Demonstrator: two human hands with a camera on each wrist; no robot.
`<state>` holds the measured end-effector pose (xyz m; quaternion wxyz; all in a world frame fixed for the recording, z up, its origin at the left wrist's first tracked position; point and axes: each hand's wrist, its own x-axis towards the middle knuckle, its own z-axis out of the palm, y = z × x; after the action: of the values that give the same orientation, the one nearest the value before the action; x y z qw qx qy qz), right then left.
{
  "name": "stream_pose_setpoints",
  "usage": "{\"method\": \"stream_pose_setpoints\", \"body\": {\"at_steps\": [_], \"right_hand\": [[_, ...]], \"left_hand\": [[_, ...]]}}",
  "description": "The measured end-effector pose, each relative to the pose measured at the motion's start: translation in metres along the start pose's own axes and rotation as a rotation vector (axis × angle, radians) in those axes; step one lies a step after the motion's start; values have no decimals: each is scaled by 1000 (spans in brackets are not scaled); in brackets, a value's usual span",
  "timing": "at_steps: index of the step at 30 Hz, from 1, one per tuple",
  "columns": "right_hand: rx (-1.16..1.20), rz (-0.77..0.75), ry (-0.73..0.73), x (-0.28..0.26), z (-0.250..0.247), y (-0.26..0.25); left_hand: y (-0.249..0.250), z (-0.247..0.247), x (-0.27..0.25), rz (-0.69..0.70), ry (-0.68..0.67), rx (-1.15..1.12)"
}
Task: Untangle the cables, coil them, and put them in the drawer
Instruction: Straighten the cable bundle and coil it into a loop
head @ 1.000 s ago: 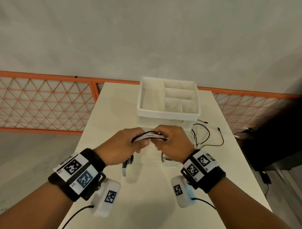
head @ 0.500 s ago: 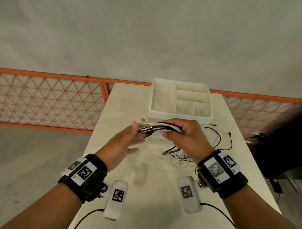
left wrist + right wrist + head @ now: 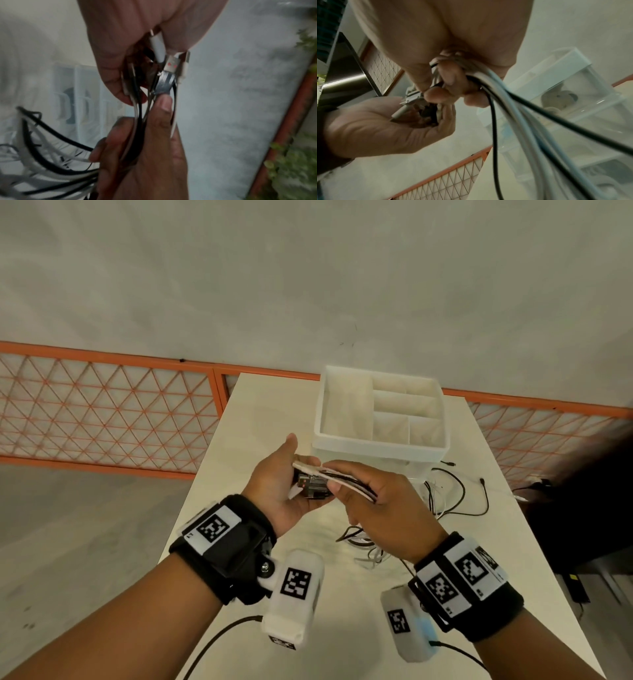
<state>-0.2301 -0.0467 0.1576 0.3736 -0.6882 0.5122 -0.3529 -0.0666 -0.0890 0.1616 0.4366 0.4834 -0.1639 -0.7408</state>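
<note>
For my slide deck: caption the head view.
Left hand and right hand hold a black-and-white cable bundle before the white compartmented plastic drawer.

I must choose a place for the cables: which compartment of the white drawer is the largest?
The left compartment of the drawer: it alone runs the full depth; the others are shorter.

left hand (image 3: 278, 491): palm up, cupped | right hand (image 3: 383, 513): fingers curled, gripping

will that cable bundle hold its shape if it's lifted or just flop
Probably flops: past the right hand the cables sag in loose arcs toward the table. Likely light: the strands look thin. The trailing loops may drag or snag.
</note>
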Motion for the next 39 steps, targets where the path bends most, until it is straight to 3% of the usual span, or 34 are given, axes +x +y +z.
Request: {"method": "stream_pose_setpoints", "body": {"at_steps": [4,9,14,21,26,34,39], "right_hand": [[4,-71,-4,0,8,-5],[205,-28,15,1,7,-1],[279,63,98,5,5,1],[317,48,83,8,10,-3],[330,19,132,9,20,-6],[373,63,187,11,20,2],[81,-52,188,10,23,4]], "left_hand": [[0,-2,1,7,16,141],[12,-17,-3,-139,-173,84],[5,-27,-12,52,-424,197],[-5,-21,-13,404,-307,432],[-6,-14,-19,382,-353,384],[-8,-15,-12,402,-178,247],[-5,-8,-20,354,-175,89]]}}
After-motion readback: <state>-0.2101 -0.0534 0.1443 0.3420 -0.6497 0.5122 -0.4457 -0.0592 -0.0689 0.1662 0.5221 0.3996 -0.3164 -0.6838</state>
